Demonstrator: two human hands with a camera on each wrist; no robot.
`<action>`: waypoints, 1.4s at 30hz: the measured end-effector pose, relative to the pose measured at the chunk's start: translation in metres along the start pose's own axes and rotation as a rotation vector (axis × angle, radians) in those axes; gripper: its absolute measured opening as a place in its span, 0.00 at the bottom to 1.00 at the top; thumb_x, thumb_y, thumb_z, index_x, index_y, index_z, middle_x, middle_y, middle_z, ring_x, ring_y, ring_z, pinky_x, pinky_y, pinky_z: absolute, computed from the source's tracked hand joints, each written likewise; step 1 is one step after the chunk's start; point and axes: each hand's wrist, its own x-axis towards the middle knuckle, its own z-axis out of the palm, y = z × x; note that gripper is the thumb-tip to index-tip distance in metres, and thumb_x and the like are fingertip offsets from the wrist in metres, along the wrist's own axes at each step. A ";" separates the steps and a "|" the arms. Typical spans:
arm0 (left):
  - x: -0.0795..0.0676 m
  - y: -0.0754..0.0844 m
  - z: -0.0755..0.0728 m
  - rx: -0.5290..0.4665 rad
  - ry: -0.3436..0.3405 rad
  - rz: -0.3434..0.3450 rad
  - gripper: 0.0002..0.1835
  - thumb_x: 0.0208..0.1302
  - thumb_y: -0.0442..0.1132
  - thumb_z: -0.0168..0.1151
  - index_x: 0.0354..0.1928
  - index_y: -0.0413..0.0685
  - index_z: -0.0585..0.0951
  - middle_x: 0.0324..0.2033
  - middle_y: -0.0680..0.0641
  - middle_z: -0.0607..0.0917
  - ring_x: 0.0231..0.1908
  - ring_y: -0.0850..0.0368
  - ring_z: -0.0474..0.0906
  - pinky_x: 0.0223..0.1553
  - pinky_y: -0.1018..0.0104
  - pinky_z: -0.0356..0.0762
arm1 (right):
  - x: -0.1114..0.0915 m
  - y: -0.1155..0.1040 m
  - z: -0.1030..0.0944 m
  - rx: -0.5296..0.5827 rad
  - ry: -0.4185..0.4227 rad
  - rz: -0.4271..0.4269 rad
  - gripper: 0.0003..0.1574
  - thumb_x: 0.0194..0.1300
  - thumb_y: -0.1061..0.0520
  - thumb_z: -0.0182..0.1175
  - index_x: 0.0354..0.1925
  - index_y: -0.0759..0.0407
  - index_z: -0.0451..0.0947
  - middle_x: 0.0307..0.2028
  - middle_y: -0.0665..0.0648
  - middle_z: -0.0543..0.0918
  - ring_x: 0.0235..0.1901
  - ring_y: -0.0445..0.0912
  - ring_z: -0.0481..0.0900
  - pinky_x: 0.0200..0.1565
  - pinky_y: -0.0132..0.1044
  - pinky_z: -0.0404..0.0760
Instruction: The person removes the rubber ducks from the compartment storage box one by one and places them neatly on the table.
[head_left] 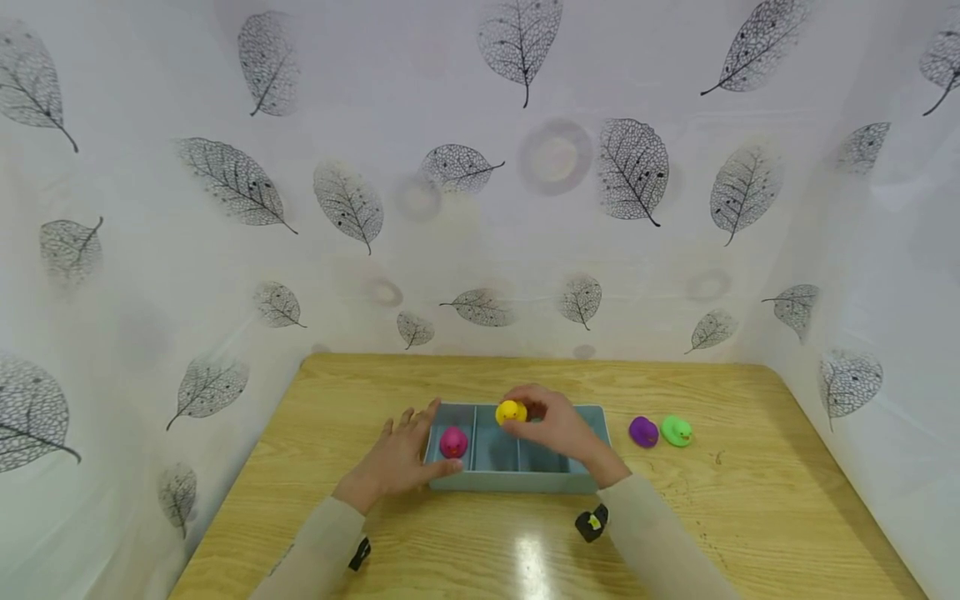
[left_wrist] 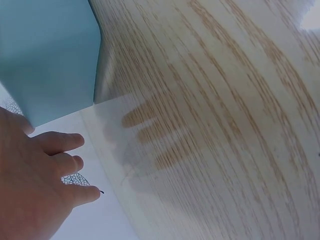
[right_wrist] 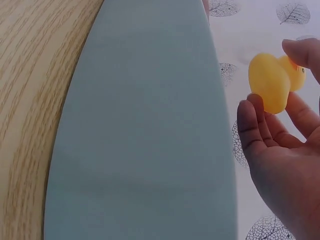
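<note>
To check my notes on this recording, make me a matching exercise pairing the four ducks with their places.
1. Pink duck
2. Yellow duck
3. Purple duck
4. Green duck

A. On the table, farther from the tray
B. In the tray's left-end compartment
C. Held in the right hand
D. On the table, nearer the tray

Pairs: 1-B, 2-C, 3-D, 4-A

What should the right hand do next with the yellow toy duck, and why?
Probably lower the yellow toy duck into the second compartment from the left of the divided tray: the right hand holds it over that spot, where no duck shows, while the pink toy duck sits in the leftmost compartment.
</note>
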 end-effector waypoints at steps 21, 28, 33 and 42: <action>0.002 -0.002 0.001 0.007 0.011 0.016 0.63 0.63 0.80 0.57 0.86 0.53 0.45 0.82 0.40 0.60 0.81 0.28 0.50 0.79 0.25 0.42 | -0.011 -0.002 -0.017 0.057 0.097 0.043 0.29 0.67 0.64 0.72 0.64 0.68 0.79 0.58 0.68 0.82 0.42 0.43 0.82 0.46 0.29 0.85; 0.001 -0.001 0.000 0.011 0.004 0.016 0.63 0.63 0.80 0.57 0.86 0.54 0.43 0.82 0.40 0.60 0.82 0.29 0.50 0.79 0.26 0.42 | -0.017 0.001 -0.028 0.028 0.133 0.055 0.33 0.67 0.62 0.72 0.68 0.65 0.76 0.57 0.69 0.83 0.43 0.42 0.84 0.46 0.29 0.86; 0.001 0.000 0.000 0.005 0.006 0.014 0.63 0.62 0.80 0.58 0.86 0.54 0.44 0.82 0.40 0.60 0.81 0.28 0.49 0.79 0.26 0.41 | -0.021 0.001 -0.037 0.000 0.152 0.070 0.35 0.66 0.61 0.73 0.69 0.62 0.77 0.61 0.66 0.81 0.46 0.43 0.84 0.49 0.27 0.86; 0.002 0.000 0.000 0.014 0.007 0.011 0.63 0.62 0.80 0.58 0.86 0.53 0.44 0.82 0.39 0.61 0.81 0.28 0.50 0.79 0.25 0.41 | -0.030 0.007 -0.050 -0.007 0.145 0.076 0.36 0.67 0.60 0.73 0.70 0.62 0.75 0.63 0.67 0.80 0.50 0.43 0.84 0.53 0.25 0.85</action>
